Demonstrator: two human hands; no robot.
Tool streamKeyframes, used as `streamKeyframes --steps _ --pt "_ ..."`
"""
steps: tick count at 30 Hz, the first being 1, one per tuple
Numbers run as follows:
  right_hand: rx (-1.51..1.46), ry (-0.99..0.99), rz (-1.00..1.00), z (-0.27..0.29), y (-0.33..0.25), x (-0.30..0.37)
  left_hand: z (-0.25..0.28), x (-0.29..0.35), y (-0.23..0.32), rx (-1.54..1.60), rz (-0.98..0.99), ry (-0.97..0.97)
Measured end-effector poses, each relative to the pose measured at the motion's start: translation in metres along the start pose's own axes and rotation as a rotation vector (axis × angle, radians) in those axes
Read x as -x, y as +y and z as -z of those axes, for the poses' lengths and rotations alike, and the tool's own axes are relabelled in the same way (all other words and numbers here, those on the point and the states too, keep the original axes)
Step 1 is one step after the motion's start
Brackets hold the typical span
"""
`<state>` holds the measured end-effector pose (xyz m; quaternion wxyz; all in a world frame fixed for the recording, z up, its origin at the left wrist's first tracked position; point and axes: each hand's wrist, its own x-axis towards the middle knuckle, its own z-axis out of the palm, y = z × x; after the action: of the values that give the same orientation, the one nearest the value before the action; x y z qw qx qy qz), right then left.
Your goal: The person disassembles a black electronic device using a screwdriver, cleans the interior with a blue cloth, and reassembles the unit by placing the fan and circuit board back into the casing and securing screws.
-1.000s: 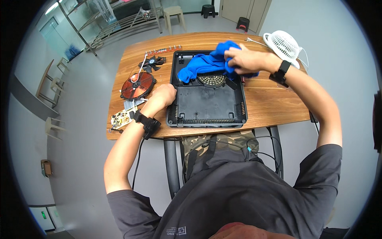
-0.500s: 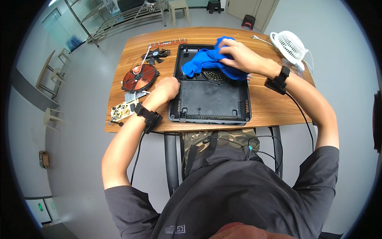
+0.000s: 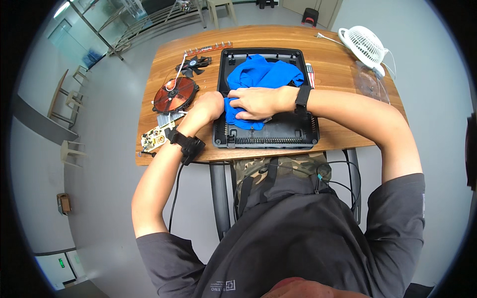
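Observation:
A black plastic appliance housing [image 3: 293, 133] lies with its hollow inside up on the wooden table in front of me. My left hand [image 3: 211, 105] is closed on the housing's left edge, its fingertips partly hidden. Bunched inside the housing is a blue cloth [image 3: 261, 71], which covers the round vent grille and spreads toward the left wall. My right hand [image 3: 258, 103] presses down on the lower part of this cloth, fingers curled into it close to my left hand.
Left of the housing lie a copper coil disc [image 3: 174, 94], a black fan [image 3: 194, 65], a circuit board [image 3: 158, 137] and a grey heat sink [image 3: 169, 118]. A red button strip [image 3: 211, 48] is farther back. At the right rear stands a white fan [image 3: 361, 45] beside clear plastic [image 3: 367, 83].
My right hand has come nearer and to the left with the cloth, from the far part of the housing to its left middle. My left hand stays at the edge.

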<state>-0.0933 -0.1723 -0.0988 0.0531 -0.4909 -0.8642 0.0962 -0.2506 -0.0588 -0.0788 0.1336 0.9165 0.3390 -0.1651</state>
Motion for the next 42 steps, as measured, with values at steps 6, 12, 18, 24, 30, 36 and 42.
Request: streamKeyframes --steps 6,12,18,24,30,36,42 --pt "0.018 -0.075 -0.062 0.010 -0.007 0.011 0.002 0.006 0.002 0.047 0.052 0.016" --pt "0.038 -0.181 -0.129 0.020 -0.006 0.032 -0.013 -0.007 -0.010 0.007 -0.050 0.115" --pt "0.024 -0.398 -0.223 0.045 0.007 0.069 -0.014 -0.010 -0.012 -0.042 -0.097 0.135" --pt "0.184 -0.357 -0.130 0.060 0.000 0.070 -0.005 -0.005 -0.003 -0.013 0.025 0.011" --pt "0.305 -0.184 -0.096 0.035 0.002 0.075 -0.017 -0.014 -0.014 -0.030 -0.047 0.121" --pt "0.349 -0.469 0.007 0.051 -0.006 0.103 -0.014 -0.009 -0.013 -0.018 -0.100 0.113" --pt "0.212 -0.692 -0.157 0.064 -0.009 0.085 -0.011 -0.005 -0.008 -0.019 -0.072 0.097"
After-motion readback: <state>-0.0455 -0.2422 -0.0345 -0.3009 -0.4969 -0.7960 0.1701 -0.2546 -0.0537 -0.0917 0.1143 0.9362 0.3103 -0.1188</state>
